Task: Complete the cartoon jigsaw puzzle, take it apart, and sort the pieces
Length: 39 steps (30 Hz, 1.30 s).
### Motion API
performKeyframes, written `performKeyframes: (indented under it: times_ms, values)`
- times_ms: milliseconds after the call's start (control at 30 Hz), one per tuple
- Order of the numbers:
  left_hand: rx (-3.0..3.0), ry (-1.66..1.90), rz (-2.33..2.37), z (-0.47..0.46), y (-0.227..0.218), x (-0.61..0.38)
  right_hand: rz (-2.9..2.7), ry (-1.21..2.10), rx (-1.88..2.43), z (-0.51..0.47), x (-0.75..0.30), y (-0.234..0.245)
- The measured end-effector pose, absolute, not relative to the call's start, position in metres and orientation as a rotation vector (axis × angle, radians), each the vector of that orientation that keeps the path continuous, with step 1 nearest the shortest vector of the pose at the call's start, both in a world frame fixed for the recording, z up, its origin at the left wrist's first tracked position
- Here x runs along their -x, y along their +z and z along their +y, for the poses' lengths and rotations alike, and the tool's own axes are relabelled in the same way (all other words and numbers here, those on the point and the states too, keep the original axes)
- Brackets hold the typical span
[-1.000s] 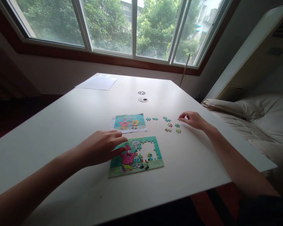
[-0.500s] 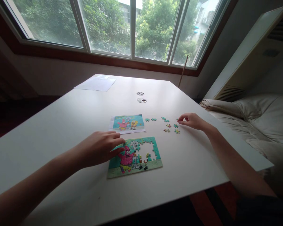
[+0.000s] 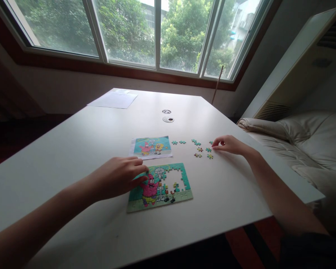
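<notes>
A partly built cartoon jigsaw puzzle (image 3: pixel 160 187) lies on the white table (image 3: pixel 72 149), with a gap in its upper right part. My left hand (image 3: pixel 118 176) rests flat on the puzzle's left edge, fingers stretched out. A printed reference picture (image 3: pixel 151 146) lies just behind the puzzle. Several loose puzzle pieces (image 3: pixel 202 150) are scattered to the right of the picture. My right hand (image 3: pixel 229 144) sits at the right end of them, fingers curled and pinching at a piece (image 3: pixel 211 142) on the table.
A sheet of paper (image 3: pixel 113 99) lies at the table's far left. Two round cable ports (image 3: pixel 168 119) sit behind the picture. A stick (image 3: pixel 217 86) leans by the window. A cushioned sofa (image 3: pixel 310 138) stands right of the table edge.
The view shifted slightly. My right hand has stayed at the rightmost loose pieces, its fingers closing a little more on one. My left hand has kept still on the puzzle.
</notes>
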<state>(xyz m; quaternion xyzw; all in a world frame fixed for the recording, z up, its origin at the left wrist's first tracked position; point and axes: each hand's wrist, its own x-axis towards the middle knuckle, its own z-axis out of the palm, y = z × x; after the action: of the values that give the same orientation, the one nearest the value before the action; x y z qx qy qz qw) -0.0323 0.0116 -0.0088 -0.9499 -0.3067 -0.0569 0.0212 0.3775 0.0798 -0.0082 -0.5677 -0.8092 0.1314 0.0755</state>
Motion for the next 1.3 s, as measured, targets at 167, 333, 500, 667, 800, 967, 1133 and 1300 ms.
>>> performKeyframes:
  times_ms: [167, 333, 500, 667, 800, 967, 1133, 1300]
  values:
    - [2.954, -0.200, -0.940, 0.012, -0.008, 0.031, -2.457, 0.497, 1.768, 0.080, -0.388, -0.005]
    - [2.947, -0.186, -0.950, 0.011, -0.006, 0.031, -2.373, 0.297, 1.807, 0.085, -0.394, -0.010]
    - [2.937, -0.127, -0.952, 0.010, -0.006, 0.030, -2.314, 0.157, 1.799, 0.090, -0.394, -0.020]
    - [2.931, -0.135, -0.933, 0.011, -0.007, 0.031, -2.283, 0.156, 1.811, 0.092, -0.392, -0.027]
    - [2.952, -0.210, -0.921, 0.011, -0.007, 0.031, -2.280, 0.168, 1.801, 0.091, -0.387, -0.026]
    - [2.963, -0.200, -0.936, 0.011, -0.006, 0.030, -2.217, 0.209, 1.808, 0.090, -0.382, -0.026]
    - [2.953, -0.159, -0.946, 0.012, -0.007, 0.031, -2.076, 0.336, 1.759, 0.091, -0.380, -0.027]
    - [2.959, -0.252, -1.038, 0.010, -0.005, 0.028, -1.896, 0.820, 1.410, 0.084, -0.351, -0.025]
